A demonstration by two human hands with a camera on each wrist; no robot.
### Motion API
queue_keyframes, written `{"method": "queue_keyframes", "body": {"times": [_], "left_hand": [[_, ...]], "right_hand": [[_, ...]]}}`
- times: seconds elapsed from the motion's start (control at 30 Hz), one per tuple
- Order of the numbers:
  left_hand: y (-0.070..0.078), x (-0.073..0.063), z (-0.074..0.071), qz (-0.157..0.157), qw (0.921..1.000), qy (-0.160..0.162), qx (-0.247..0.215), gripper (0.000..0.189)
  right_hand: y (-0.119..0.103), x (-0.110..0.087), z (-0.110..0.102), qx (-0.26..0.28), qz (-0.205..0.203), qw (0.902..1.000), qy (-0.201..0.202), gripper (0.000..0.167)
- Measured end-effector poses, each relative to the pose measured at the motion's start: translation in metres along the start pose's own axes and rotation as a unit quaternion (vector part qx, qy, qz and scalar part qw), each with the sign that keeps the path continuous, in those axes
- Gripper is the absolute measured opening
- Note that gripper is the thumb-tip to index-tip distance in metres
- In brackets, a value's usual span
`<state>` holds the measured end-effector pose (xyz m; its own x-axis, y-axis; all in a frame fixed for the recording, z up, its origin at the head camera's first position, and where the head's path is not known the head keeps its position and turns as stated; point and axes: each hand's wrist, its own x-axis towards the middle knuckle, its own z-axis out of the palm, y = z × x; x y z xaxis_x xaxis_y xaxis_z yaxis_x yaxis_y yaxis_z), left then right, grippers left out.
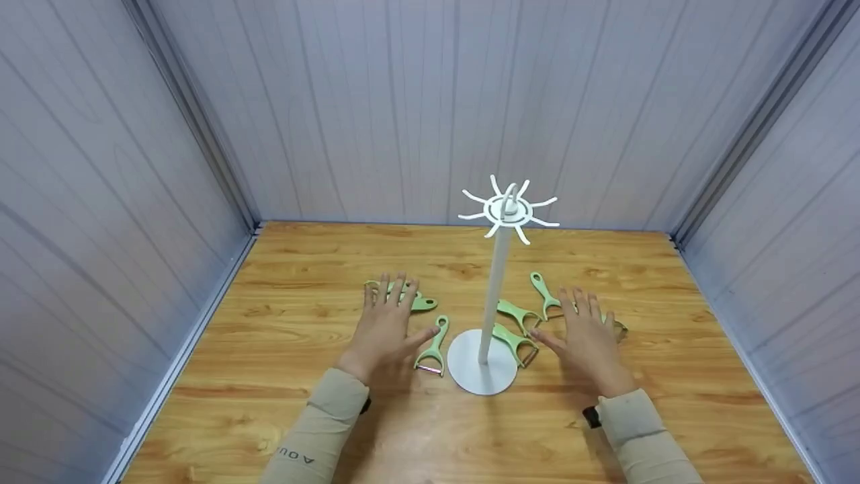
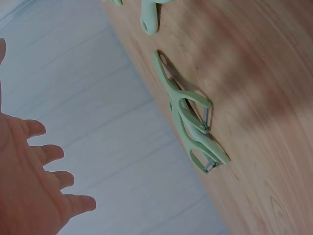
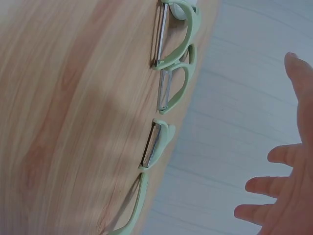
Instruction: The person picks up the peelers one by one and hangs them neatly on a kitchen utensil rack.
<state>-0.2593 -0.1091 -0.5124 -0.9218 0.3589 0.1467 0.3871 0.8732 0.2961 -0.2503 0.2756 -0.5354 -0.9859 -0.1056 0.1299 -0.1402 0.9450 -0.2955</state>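
Both hands hover with fingers spread over green Y-shaped peelers lying on the wooden table. Beneath the fingers of my left hand (image 1: 384, 331) lie overlapping peelers (image 2: 165, 76), partly hidden in the head view; another peeler (image 1: 439, 335) lies right of its thumb. My right hand (image 1: 591, 339) is held above a peeler (image 3: 167, 142) that its fingers mostly cover in the head view. Close by its thumb are two peelers, the nearer one (image 1: 505, 336) overlapping the round base of a white hook stand (image 1: 494, 289). A further peeler (image 1: 539, 286) lies beyond the fingertips. Neither hand holds anything.
The stand rises between the two hands, topped by a ring of several outward-curving hooks (image 1: 509, 210). Pale panel walls (image 1: 416, 121) enclose the wooden table (image 1: 295, 296) at the back and both sides.
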Motion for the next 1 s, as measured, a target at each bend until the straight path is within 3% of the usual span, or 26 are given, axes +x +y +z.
{"method": "queue_keyframes", "body": {"times": [0.3, 0.7, 0.87, 1.0], "left_hand": [[0.009, 0.004, -0.001, 0.027, 0.9975, -0.019, -0.062, 0.101], [0.024, 0.014, -0.007, 0.091, 0.9883, -0.013, -0.122, 0.09], [0.031, 0.017, -0.005, 0.096, 0.9793, -0.007, -0.178, 0.082], [0.038, 0.021, -0.007, 0.114, 0.9659, 0.006, -0.233, 0.074]], "right_hand": [[0.005, 0.002, 0.005, 0.022, -0.051, 0.9978, 0.035, 0.097], [0.009, 0.005, 0.014, 0.032, -0.096, 0.9934, 0.054, 0.091], [0.011, 0.005, 0.02, 0.027, -0.111, 0.9917, 0.058, 0.088], [0.011, 0.005, 0.025, 0.025, -0.118, 0.9913, 0.052, 0.089]]}}
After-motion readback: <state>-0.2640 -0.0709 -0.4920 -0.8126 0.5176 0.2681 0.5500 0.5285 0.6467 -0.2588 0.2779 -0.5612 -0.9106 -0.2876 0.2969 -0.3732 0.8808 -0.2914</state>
